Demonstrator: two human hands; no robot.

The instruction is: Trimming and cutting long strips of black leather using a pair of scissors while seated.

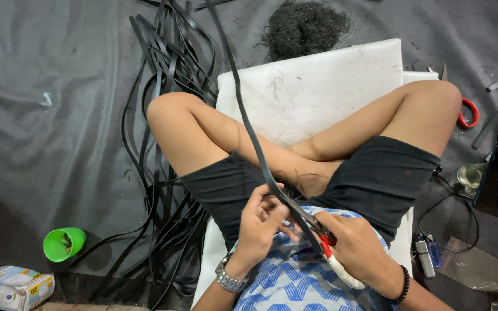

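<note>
So the long black strip (253,135) runs down over the lap, from the top of the shot to the hands just above the blue patterned shirt (286,282). Left hand (262,222) pinches it, fingers closed around the strip. Right hand (355,247) is wrapped around red-handled scissors (324,242), blades right at the strip. The person sits cross-legged on a white cushion (318,86). More black strips (162,86) are piled to the left, a clump of black shreds (304,26) up top, a green cup (63,243) lower left.
</note>
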